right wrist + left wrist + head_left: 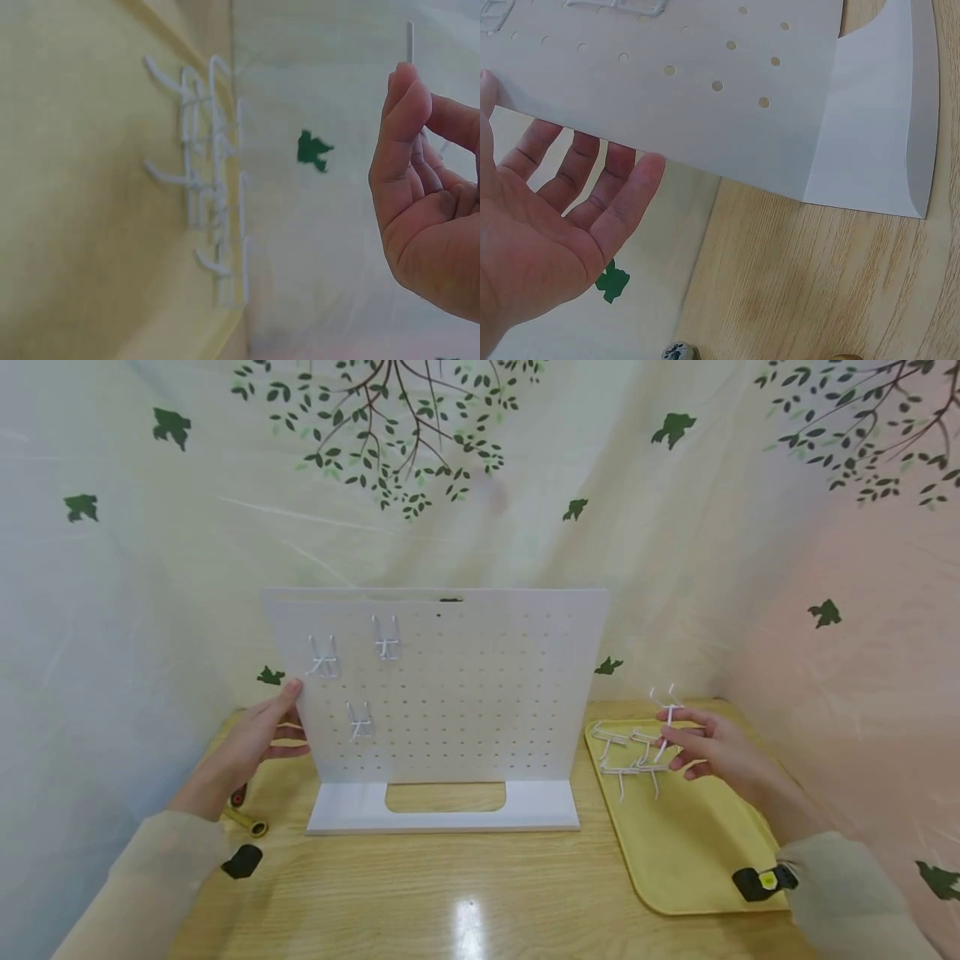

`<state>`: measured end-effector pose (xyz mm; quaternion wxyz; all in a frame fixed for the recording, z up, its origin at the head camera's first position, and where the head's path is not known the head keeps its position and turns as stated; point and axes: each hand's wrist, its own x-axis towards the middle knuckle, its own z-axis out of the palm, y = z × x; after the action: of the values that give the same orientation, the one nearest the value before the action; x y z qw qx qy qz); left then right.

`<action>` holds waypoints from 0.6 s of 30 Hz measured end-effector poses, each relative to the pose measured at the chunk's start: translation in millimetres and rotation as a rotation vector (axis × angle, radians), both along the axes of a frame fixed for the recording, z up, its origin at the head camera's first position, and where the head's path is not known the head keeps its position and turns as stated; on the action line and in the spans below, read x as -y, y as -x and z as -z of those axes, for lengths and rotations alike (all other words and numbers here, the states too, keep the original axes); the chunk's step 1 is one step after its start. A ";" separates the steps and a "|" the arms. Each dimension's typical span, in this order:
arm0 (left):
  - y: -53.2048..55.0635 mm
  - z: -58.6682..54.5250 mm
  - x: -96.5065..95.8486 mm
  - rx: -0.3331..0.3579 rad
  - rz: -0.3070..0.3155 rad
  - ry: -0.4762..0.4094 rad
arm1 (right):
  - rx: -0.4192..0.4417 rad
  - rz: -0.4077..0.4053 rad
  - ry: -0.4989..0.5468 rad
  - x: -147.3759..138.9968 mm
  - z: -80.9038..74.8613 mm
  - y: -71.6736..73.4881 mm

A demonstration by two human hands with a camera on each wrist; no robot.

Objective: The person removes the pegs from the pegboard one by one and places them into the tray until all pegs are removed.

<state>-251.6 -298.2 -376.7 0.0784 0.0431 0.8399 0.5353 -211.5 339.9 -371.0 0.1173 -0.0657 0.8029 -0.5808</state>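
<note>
A white pegboard (465,693) stands upright on the table, with several white wire hooks (386,643) hung on its left half. My left hand (258,739) holds the board's left edge, thumb on the front and fingers behind; the left wrist view shows these fingers (634,191) passing behind the edge. Over the yellow tray (697,852), my right hand (708,747) pinches another white pegboard hook (669,727) between thumb and fingers. Most of that hook is hidden by the hand in the right wrist view, where one straight wire end shows. Several more hooks (618,768) lie at the tray's far left.
Left of the board's base lie a brass-coloured tool (246,821) and a red-and-dark handle (238,796), both partly behind the left arm. A wooden table (420,893) carries everything. A pale curtain (525,543) with leaf prints hangs close behind the board.
</note>
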 end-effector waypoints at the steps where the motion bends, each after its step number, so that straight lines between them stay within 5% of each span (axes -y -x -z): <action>1: -0.3 -0.2 -0.2 -0.002 0.000 0.002 | 0.010 0.008 0.002 -4.0 2.5 0.3; 18: -1.3 0.9 -0.2 -0.004 -0.002 -0.001 | 0.173 0.125 -0.021 -57.8 61.8 0.1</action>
<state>-250.3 -298.0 -377.6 0.0759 0.0433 0.8399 0.5356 -211.6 397.7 -432.8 0.1506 0.0362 0.7983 -0.5821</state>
